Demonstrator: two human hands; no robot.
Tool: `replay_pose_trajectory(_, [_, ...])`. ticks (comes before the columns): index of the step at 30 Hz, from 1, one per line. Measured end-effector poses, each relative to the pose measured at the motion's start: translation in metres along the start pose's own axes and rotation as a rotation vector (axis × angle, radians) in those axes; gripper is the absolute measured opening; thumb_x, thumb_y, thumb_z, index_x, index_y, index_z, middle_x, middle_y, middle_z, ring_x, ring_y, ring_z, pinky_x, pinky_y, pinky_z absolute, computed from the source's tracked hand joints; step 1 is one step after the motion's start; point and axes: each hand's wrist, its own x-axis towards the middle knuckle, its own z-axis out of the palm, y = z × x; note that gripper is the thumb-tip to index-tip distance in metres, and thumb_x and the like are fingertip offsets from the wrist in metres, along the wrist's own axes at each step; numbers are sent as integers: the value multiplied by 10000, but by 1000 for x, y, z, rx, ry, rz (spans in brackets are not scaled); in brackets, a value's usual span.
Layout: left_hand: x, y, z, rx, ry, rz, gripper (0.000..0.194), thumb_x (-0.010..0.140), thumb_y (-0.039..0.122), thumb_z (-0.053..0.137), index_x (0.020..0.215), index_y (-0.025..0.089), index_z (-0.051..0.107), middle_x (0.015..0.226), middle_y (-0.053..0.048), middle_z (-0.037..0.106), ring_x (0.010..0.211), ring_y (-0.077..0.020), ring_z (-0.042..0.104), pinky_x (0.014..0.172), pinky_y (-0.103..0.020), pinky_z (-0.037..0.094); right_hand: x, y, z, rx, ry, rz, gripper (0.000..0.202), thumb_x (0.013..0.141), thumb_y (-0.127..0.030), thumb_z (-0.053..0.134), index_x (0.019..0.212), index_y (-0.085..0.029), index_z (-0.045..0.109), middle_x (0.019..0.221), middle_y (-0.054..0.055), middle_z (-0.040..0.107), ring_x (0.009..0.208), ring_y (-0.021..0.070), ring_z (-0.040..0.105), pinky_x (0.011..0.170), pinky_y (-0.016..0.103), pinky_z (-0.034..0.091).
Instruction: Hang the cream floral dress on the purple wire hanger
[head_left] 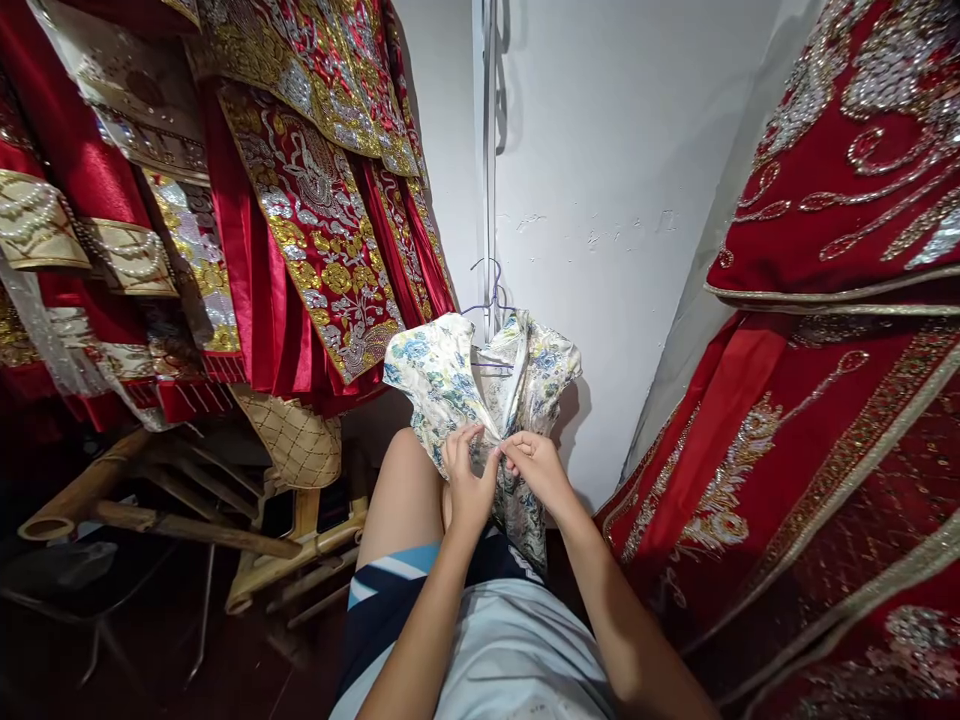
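A white short-sleeved dress (431, 362) with blue and yellow flowers hangs on a thin purple wire hanger (493, 290) in front of me. Its front neckline is parted at the top, and the hanger's bar shows inside. My left hand (469, 475) has its thumb and fingers on the left edge of the front opening. Beside it, my right hand (534, 465) pinches the right edge, close to the left thumb. Both hands meet at the low point of the neckline. Any small fastener between the fingertips is too small to make out. The lower part of the dress falls over my lap.
Red embroidered gowns (322, 200) with gold and silver trim hang on the left. Another red beaded gown (750, 450) hangs close on the right. A bamboo frame (202, 525) stands low at left. Behind the dress are a white wall (600, 150) and a vertical metal rail (490, 180).
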Motion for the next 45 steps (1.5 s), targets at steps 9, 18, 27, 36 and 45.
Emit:
replay_pose_trajectory(9, [1, -1, 9, -83, -87, 3, 75, 910, 256, 565, 894, 261, 638, 954, -75, 666, 1025, -275, 579, 941, -407, 432, 1, -12, 1, 77, -61, 64, 223, 655, -385, 738, 676, -175, 664, 508, -21, 558, 454, 105, 468, 455, 239, 357])
replay_pose_trajectory(18, [-3, -4, 9, -282, -237, -115, 213, 986, 354, 477, 919, 190, 597, 881, -49, 634, 860, -198, 588, 815, -311, 445, 6, -9, -1, 105, -80, 91, 369, 674, -535, 691, 657, -183, 582, 507, -30, 525, 414, 89, 442, 423, 224, 331])
replay_pose_trajectory(27, [-1, 7, 14, -380, -224, -136, 269, 982, 371, 473, 813, 185, 570, 756, -9, 560, 722, -160, 509, 699, -267, 395, 14, 7, 1, -110, 85, -256, 301, 867, -482, 603, 756, -205, 565, 563, -38, 508, 533, 126, 463, 532, 251, 345])
replay_pose_trajectory(36, [1, 13, 8, -266, -290, -94, 254, 957, 318, 465, 732, 199, 465, 684, 21, 450, 680, -144, 440, 670, -258, 344, 72, -19, -9, -383, 205, -554, 247, 935, -420, 528, 796, -218, 552, 583, -49, 434, 531, 133, 397, 549, 262, 301])
replay_pose_trajectory(45, [-7, 5, 14, -137, -360, -62, 229, 932, 275, 454, 718, 207, 409, 668, 32, 411, 652, -135, 408, 642, -257, 309, 160, -94, -18, -583, 304, -746, 198, 906, -332, 562, 746, -220, 533, 545, -60, 372, 540, 144, 377, 585, 273, 283])
